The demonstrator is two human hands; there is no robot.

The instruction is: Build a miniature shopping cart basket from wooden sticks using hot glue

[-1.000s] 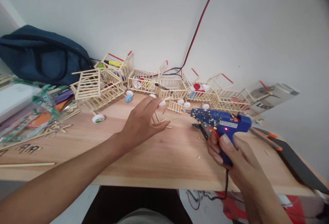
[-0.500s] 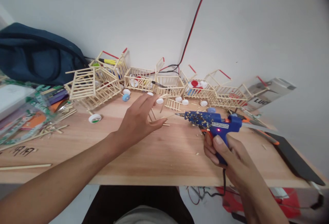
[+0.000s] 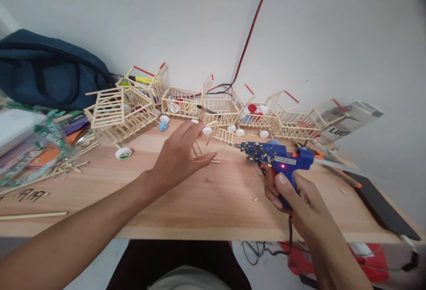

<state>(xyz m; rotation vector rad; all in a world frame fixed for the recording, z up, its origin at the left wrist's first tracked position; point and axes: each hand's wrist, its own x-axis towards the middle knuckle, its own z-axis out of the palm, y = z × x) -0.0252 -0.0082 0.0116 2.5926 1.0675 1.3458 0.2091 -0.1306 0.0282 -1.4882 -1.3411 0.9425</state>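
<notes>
My right hand (image 3: 296,196) is wrapped round the handle of a blue hot glue gun (image 3: 266,153), its red light lit and its body speckled with crumbs. The metal nozzle points left, a short gap from my left hand (image 3: 181,152). Between the thumb and fingers of that hand is a small frame of thin wooden sticks (image 3: 197,148), partly hidden by the hand. Beyond it lies a little ladder-like stick panel (image 3: 224,135). White bottle caps (image 3: 240,133) stand near it, under a row of small stick-built carts (image 3: 219,111) with red-tipped handles.
At the left are a dark blue bag (image 3: 49,70), a white box (image 3: 20,132) and loose sticks (image 3: 49,176). A black flat object (image 3: 382,205) and an orange-handled tool (image 3: 353,180) lie right. A carton (image 3: 353,121) leans at the wall; the glue gun's cord (image 3: 290,232) hangs over the table edge.
The glue gun has shifted slightly to the right, its nozzle drawing away from the left hand. My left hand and the stick frame have stayed nearly still.
</notes>
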